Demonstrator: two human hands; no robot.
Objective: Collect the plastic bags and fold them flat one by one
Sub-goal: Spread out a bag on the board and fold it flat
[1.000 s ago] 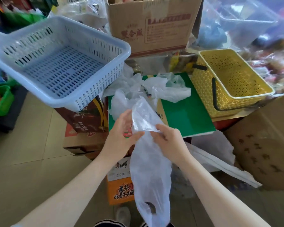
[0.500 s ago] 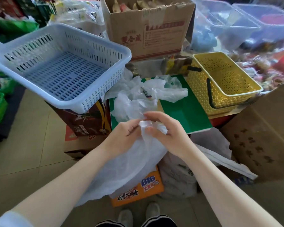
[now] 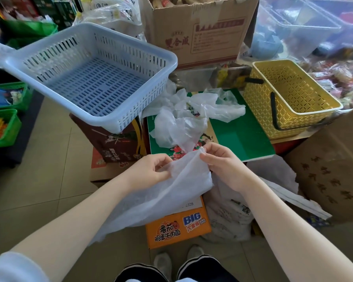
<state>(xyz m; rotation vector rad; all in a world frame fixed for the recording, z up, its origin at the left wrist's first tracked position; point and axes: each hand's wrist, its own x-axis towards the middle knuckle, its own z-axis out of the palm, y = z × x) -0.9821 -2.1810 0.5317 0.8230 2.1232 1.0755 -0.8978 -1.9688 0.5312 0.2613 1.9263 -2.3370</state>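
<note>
Hands held one thin translucent white plastic bag [image 3: 159, 192] taut above the floor: left hand [image 3: 151, 169] and right hand [image 3: 222, 165] each pinched its top edge, apparently to align it for folding; crumpled white bags [image 3: 192, 117] waited on the green board [image 3: 243, 135].

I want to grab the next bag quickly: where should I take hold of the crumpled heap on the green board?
Probably pinch the loose bag end spread to the right of the crumpled heap, coming from above on the yellow basket side. It lies flatter and apart on the green board, so one bag should lift free.
</note>
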